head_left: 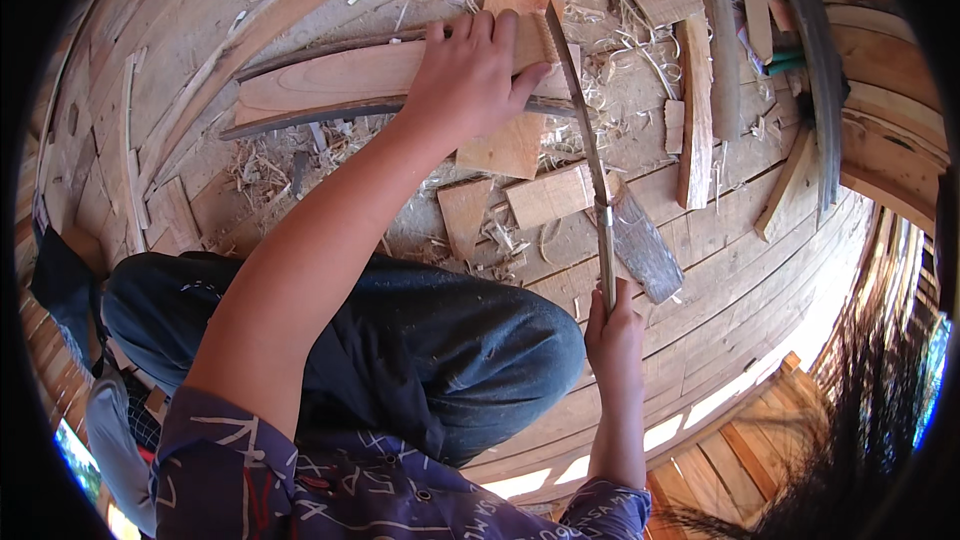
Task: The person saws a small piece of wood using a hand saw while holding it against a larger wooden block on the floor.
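Note:
My left hand (pixel 468 70) grips a long pale board (pixel 330 80), fingers curled over its far side and thumb stretched toward its right end. Beneath the board lie a dark-edged curved strip (pixel 330 118) and a flat wooden piece (pixel 505 150) set crosswise. My right hand (pixel 615 335) is closed round the slim handle of a long-bladed cutting tool (pixel 583 120). Its narrow, slightly curved blade points away from me and crosses the board near the right end. Whether its edge is toothed or smooth, I cannot tell, nor whether it touches the wood.
Wood shavings (pixel 265 180) litter the plank floor (pixel 740 250). Short offcuts (pixel 550 195) and a grey weathered piece (pixel 645 240) lie near the blade. Longer strips (pixel 695 110) are at the right, and a curved slat (pixel 240 55) at the left. My bent knee (pixel 520 360) is close below.

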The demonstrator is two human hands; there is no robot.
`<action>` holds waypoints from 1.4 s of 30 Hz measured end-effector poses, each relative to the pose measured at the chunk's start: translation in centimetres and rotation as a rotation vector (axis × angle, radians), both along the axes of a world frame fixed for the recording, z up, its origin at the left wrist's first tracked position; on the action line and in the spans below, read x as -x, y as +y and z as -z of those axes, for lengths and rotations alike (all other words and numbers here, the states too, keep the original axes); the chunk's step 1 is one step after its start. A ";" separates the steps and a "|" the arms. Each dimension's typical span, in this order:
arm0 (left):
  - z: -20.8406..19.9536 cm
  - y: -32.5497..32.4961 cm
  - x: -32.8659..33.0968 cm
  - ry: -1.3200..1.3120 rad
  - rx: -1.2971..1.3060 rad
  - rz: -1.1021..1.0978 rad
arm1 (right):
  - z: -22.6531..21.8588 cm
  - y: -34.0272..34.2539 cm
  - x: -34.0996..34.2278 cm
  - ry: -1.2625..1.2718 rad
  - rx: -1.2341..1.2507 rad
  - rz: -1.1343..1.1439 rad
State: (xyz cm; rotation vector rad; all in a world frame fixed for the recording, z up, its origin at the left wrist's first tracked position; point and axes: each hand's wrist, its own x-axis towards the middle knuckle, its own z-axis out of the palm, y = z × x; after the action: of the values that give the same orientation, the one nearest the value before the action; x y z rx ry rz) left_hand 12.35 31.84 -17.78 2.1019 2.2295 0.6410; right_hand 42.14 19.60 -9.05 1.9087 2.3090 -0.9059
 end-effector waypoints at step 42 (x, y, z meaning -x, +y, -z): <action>-0.1 0.0 0.1 -0.007 0.026 -0.043 | -0.5 1.8 2.3 0.009 0.043 0.011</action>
State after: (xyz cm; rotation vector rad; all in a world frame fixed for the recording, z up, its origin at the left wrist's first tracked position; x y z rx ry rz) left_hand 12.29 31.86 -17.68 2.0412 2.2726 0.6169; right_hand 39.83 21.38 -8.54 1.9064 2.2673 -0.9585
